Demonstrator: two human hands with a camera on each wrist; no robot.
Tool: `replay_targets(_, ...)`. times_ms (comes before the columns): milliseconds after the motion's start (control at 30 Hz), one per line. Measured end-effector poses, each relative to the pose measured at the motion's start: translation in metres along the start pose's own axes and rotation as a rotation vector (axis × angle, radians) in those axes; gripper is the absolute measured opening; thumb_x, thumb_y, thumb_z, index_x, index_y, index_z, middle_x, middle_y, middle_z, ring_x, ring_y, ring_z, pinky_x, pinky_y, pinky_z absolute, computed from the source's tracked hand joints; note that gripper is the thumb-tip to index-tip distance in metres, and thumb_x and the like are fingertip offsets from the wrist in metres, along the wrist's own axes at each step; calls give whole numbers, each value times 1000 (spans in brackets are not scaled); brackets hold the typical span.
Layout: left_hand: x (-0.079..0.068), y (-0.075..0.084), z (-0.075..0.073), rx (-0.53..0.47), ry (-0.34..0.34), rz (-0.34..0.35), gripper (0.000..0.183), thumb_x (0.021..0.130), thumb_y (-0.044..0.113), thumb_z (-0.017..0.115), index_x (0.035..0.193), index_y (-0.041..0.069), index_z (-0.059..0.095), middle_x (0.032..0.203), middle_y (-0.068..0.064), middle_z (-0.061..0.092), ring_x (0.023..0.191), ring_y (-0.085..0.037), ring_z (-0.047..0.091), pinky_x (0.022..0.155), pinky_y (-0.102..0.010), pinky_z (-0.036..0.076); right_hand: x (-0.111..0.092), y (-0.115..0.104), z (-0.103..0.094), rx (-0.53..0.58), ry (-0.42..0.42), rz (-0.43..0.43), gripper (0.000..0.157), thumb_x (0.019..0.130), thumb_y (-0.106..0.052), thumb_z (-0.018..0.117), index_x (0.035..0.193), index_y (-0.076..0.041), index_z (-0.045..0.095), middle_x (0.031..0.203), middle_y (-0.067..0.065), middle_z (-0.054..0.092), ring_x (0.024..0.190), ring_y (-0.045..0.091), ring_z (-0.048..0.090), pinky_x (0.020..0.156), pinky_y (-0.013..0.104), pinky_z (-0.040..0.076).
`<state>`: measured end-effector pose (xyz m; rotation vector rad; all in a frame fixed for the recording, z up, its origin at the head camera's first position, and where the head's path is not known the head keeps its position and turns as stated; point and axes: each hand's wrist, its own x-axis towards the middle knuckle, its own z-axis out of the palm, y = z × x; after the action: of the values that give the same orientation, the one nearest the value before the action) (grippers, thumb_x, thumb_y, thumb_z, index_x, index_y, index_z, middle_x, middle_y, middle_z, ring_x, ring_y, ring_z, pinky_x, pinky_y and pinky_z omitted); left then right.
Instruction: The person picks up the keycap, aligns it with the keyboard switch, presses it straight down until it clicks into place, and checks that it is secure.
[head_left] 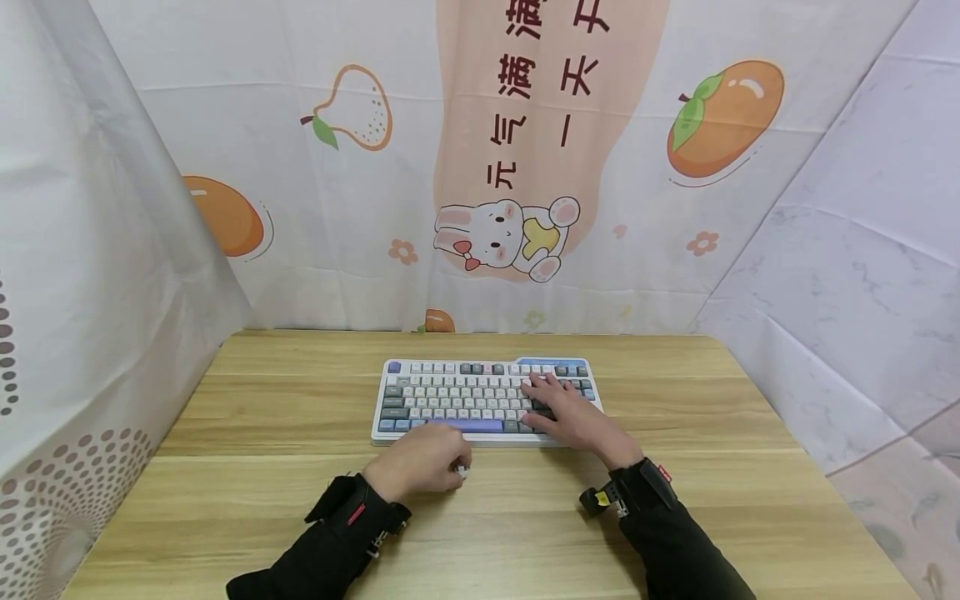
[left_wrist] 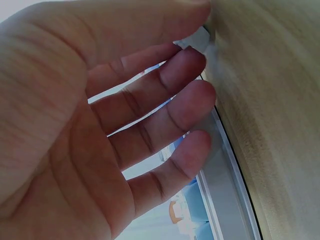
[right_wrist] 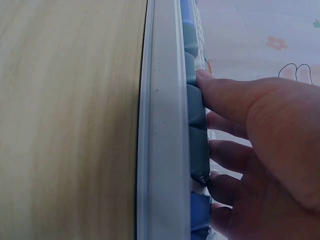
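A white keyboard [head_left: 465, 398] with white, grey, blue and purple keys lies on the wooden table. Just in front of its near edge, my left hand [head_left: 422, 460] pinches a small whitish piece [head_left: 462, 472] between thumb and fingertips. Most of that piece is covered by the fingers, so its kind cannot be told; in the left wrist view a pale bit [left_wrist: 194, 39] of it shows. My right hand [head_left: 573, 415] rests on the right part of the keyboard with fingers spread. In the right wrist view its thumb and fingers touch the dark grey and blue keys [right_wrist: 197, 107].
The wooden table [head_left: 285, 467] extends around the keyboard on all sides. Behind it hangs a white cloth [head_left: 360, 208] printed with fruit, a rabbit and characters. More cloth [head_left: 847, 275] hangs at the right and a dotted curtain [head_left: 82, 333] at the left.
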<state>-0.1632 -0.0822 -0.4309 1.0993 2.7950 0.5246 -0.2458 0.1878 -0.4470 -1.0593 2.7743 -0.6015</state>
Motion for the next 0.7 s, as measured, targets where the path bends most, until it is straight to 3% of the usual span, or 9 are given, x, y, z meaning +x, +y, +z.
replay_targets(100,0,0,0,-18,18,12,6,77,12,67,77,17,71,65,13,55,59,-4,46,56,-21,40,0,0,0,0,2,1,57,95,-37,53,142,-7,43,151,21,29,138,42,19,109,58,13)
replay_targets(200,0,-1,0,-39,44,25,12,79,9,63,85,14,73,74,9,63,64,-3,52,62,-20,45,0,1,0,-6,5,4,57,95,-37,53,142,-7,43,151,20,30,138,42,19,108,58,14)
replay_targets(300,-2,-3,-2,-44,61,18,19,82,5,60,93,13,74,91,5,70,76,-5,59,70,-22,49,0,1,0,-5,4,8,57,95,-38,53,142,-8,43,151,20,30,138,42,19,108,58,15)
replay_targets(433,-5,-6,-5,-50,61,4,24,86,3,57,101,11,73,99,3,71,90,-9,63,78,-27,51,0,0,0,0,4,4,57,95,-37,53,142,-7,43,151,20,30,138,42,19,108,58,14)
replay_targets(700,-8,-11,-10,-65,28,-14,24,84,0,58,99,10,74,97,1,71,91,-9,62,81,-29,51,0,0,-1,4,0,10,57,95,-37,53,143,-7,43,152,19,29,138,41,19,109,58,13)
